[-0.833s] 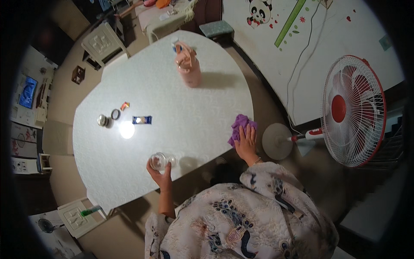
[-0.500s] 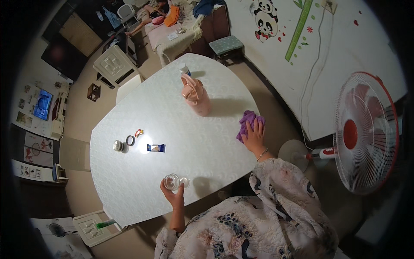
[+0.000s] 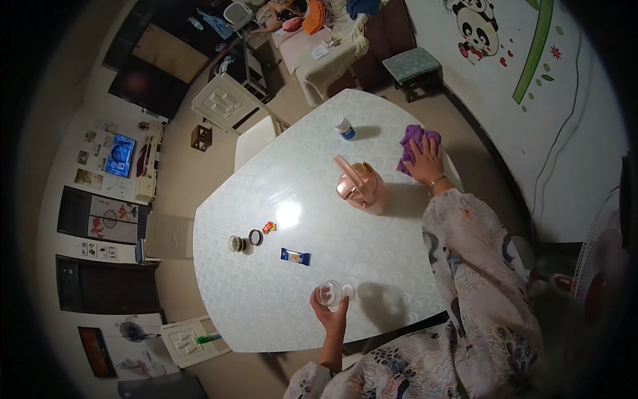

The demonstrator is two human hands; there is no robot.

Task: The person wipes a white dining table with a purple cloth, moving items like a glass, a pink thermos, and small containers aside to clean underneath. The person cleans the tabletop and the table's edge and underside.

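Note:
My left hand [image 3: 327, 316] is closed around a clear cup [image 3: 329, 293] at the near edge of the white patterned table [image 3: 252, 306]. At the far right edge, my right hand [image 3: 427, 161] presses down on a bunched purple cloth [image 3: 410, 141], its fingers spread over the top. Left of that hand stands a pink insulated jug [image 3: 359, 186] with its handle up. Behind the jug is a small blue-and-white bottle [image 3: 345, 128]. A blue snack packet [image 3: 295, 257] lies flat beyond the cup.
On the table's left side are a small lidded jar [image 3: 236, 243], a dark ring-shaped item [image 3: 256, 237] and a red-and-yellow wrapper [image 3: 269, 227]. Pale chairs [image 3: 229, 103] stand around the table. A standing fan [image 3: 601, 266] is at the right, by the wall.
My right hand has slid the purple cloth farther away along the table's right edge, beyond the jug. The view has shifted left; my left hand still holds the cup.

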